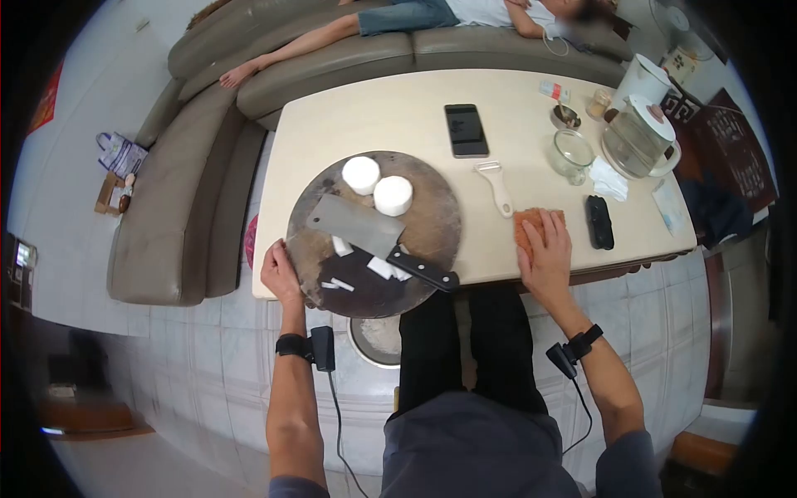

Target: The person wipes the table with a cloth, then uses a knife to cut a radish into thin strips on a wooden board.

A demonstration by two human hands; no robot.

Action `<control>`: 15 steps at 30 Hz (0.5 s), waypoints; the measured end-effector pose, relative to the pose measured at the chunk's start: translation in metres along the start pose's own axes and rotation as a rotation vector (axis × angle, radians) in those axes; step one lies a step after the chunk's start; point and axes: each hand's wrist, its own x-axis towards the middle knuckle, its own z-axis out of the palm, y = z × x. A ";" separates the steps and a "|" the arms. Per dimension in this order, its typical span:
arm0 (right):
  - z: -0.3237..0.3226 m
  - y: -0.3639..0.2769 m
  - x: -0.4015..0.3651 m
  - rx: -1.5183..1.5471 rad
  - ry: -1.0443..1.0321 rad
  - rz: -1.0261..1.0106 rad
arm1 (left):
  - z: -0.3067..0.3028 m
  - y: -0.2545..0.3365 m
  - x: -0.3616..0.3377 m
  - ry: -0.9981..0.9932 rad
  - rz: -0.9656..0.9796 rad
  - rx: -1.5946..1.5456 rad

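Note:
My left hand [281, 270] is by the left edge of a round wooden chopping board [436, 224], its fingers curled in; what they hold, if anything, is hidden. My right hand [545, 257] presses on a folded orange cloth [528, 222] near the table's front edge, fingers bent over it. A cleaver [357, 226] lies flat on the board, its black handle pointing toward me on the right. Two thick white round pieces [393, 196] sit at the board's back. Small cut white pieces [382, 267] lie around the blade and handle.
A peeler [496, 188], a phone [466, 130] and a black case [598, 222] rest on the cream table [357, 108]. A glass cup [572, 156] and a glass pitcher [635, 141] stand at the right. Below the board is a metal basin [359, 347]. Someone lies on the sofa [332, 75].

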 end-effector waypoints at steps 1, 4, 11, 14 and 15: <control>0.000 -0.001 -0.001 0.004 -0.003 -0.011 | -0.001 0.004 -0.001 0.010 -0.005 0.004; 0.000 -0.001 0.000 -0.026 -0.021 -0.003 | 0.000 0.015 -0.005 0.028 -0.036 0.021; 0.003 0.000 0.001 -0.057 0.010 -0.051 | 0.001 0.017 -0.008 0.060 -0.050 -0.009; 0.003 0.004 0.008 -0.046 -0.013 -0.071 | 0.003 0.016 -0.007 0.074 -0.022 -0.024; -0.001 0.003 0.013 -0.023 -0.030 -0.089 | 0.002 0.017 -0.007 0.068 -0.020 -0.020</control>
